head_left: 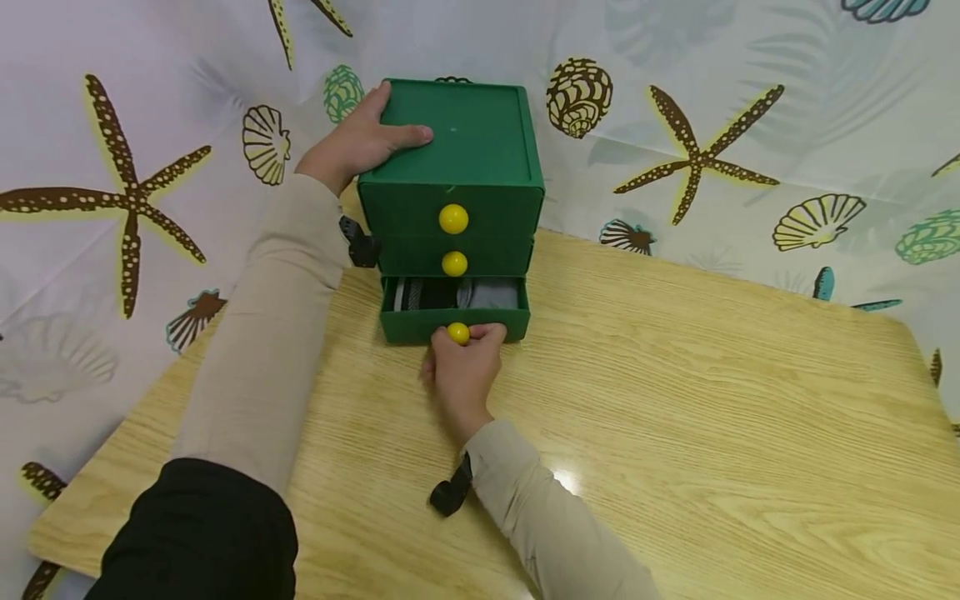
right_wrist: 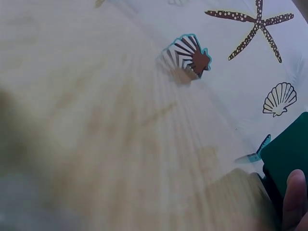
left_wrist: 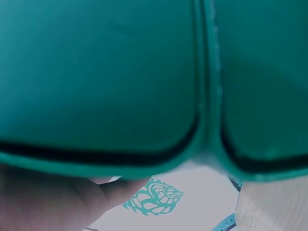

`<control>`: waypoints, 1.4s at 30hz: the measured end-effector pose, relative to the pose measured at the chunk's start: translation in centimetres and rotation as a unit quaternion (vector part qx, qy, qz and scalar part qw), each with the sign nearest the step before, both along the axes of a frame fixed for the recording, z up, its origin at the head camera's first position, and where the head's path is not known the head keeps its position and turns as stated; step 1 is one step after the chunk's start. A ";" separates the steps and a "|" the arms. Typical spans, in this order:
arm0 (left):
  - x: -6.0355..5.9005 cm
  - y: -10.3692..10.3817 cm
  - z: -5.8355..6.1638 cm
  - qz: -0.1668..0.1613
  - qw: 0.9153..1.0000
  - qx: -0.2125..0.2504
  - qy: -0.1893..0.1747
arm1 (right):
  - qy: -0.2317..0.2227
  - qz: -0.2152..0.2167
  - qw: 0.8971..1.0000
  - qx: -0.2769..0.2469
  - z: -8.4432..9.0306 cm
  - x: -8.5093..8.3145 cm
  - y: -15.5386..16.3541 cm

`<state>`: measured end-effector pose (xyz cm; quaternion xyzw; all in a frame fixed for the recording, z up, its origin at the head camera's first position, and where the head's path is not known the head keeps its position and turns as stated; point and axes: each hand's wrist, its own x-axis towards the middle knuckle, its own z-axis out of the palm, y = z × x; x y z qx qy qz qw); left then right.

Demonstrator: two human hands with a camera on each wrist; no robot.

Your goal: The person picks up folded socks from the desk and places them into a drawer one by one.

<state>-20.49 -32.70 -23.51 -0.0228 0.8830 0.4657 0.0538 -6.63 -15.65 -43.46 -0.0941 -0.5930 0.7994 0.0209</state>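
A small green drawer cabinet [head_left: 457, 133] stands on the wooden table, with yellow ball knobs down its front. Its bottom drawer [head_left: 405, 327] is pulled partly out, and dark and grey items [head_left: 491, 293] of unclear kind lie inside. My left hand [head_left: 358, 143] rests on the cabinet's top left edge, thumb lying across the top; some of its fingers are hidden. My right hand [head_left: 467, 371] pinches the bottom drawer's yellow knob [head_left: 458, 333]. In the right wrist view only a fingertip [right_wrist: 294, 197] shows, against green plastic [right_wrist: 291, 151].
The wood-grain table [head_left: 712, 400] spreads to the right and front of the cabinet. A white cloth [head_left: 720, 75] printed with starfish and shells hangs behind and to the left. The two upper drawers, with a top knob [head_left: 453, 219] and a middle knob [head_left: 454, 264], are closed.
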 end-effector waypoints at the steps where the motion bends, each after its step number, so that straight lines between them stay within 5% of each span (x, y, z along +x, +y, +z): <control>1: 0.0 0.0 0.0 0.000 1.000 0.001 -0.001 | -0.002 0.001 1.000 0.000 0.1 -0.3 -0.1; 21: -0.1 -0.1 0.1 0.002 1.000 -0.011 -0.012 | -0.054 -0.015 0.998 -0.011 0.6 -4.6 -2.1; 42: 0.0 -0.3 0.7 -0.023 0.999 -0.029 -0.029 | -0.079 0.000 0.997 -0.001 1.2 -5.0 -1.9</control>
